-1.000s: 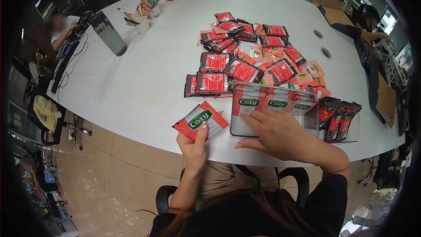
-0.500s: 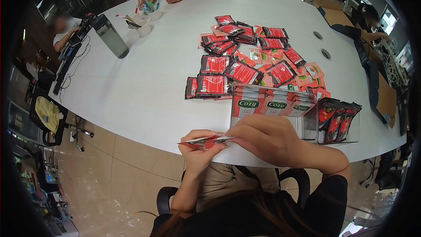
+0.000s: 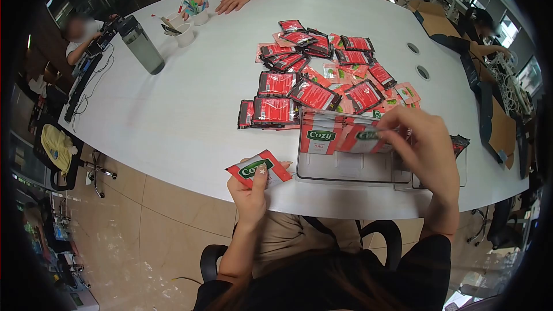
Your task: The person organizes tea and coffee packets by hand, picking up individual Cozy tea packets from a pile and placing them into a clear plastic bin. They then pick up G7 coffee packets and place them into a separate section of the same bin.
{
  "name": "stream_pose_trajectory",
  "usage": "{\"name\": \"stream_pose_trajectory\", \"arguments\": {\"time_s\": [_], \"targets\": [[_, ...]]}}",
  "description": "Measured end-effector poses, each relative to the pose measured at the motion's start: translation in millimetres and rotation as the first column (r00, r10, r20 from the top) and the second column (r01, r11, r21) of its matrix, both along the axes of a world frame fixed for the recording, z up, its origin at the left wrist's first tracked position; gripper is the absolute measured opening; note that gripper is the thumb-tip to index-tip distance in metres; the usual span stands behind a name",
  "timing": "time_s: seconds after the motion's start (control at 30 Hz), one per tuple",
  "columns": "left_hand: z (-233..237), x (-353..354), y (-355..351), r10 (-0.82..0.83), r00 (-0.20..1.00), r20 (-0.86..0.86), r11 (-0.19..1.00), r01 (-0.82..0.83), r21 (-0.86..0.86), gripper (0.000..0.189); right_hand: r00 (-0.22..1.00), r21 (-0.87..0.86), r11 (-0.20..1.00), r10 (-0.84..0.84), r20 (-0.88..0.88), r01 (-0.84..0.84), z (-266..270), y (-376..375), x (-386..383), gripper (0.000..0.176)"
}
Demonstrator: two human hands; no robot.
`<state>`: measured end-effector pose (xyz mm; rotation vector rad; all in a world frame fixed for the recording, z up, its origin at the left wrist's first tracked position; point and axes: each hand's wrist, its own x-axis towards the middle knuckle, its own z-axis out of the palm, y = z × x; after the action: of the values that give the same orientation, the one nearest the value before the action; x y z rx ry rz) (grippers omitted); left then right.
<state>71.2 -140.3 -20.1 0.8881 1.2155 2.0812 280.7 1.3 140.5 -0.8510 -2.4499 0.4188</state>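
A red and white Cozy packet [image 3: 259, 169] is pinched in my left hand [image 3: 252, 196], just left of a clear plastic box [image 3: 345, 174]. Upright Cozy packets [image 3: 319, 136] stand along the back of that box. My right hand [image 3: 423, 144] is over the box's right part, thumb and fingers closed around the edge of a blurred Cozy packet [image 3: 365, 137]. Behind the box lies a spread pile of red and black packets [image 3: 315, 93] mixed with lighter pink ones. Black and red packets [image 3: 459, 144] in a second clear box are mostly hidden by my right hand.
A grey bottle [image 3: 141, 45] and white cups of pens and sticks [image 3: 184, 35] stand at the table's far left. Another person's hands [image 3: 233, 1] rest at the far edge. Cardboard [image 3: 500, 132] lines the right edge; a chair with yellow cloth [image 3: 56, 148] is left.
My right hand has moved from beside my left hand rightwards to the packets in the box. The packet in my left hand now shows its front. The other person's hand has spread flat.
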Motion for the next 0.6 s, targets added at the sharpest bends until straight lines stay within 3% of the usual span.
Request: {"name": "stream_pose_trajectory", "arguments": {"time_s": [0.1, 0.23, 0.37, 0.47, 0.6], "targets": [[15, 7, 2, 0.035, 0.999, 0.039, 0.999, -0.033, -0.032, 0.014, 0.979, -0.073, 0.997, 0.005, 0.202, 0.010, -15, 0, 5, 0.011], [-1, 1, 0, 0.049, 0.999, -0.024, 0.998, -0.050, -0.050, 0.016, 0.945, 0.027, 1.000, -0.001, 0.327, -0.008, -34, -2, 4, 0.012], [4, 4, 3, 0.068, 0.998, -0.017, 0.997, -0.068, -0.047, 0.015, 0.986, 0.179, 0.982, -0.089, 0.142, 0.063, -26, -10, 2, 0.020], [6, 5, 4, 0.068, 0.998, 0.006, 0.996, -0.068, -0.049, 0.015, 0.978, 0.005, 0.997, 0.080, 0.192, -0.082, -19, -12, 7, 0.023], [2, 3, 1, 0.057, 0.998, 0.000, 0.995, -0.057, -0.082, 0.015, 0.828, -0.324, 0.935, 0.295, 0.477, -0.147, -32, -9, 3, 0.036]]}}
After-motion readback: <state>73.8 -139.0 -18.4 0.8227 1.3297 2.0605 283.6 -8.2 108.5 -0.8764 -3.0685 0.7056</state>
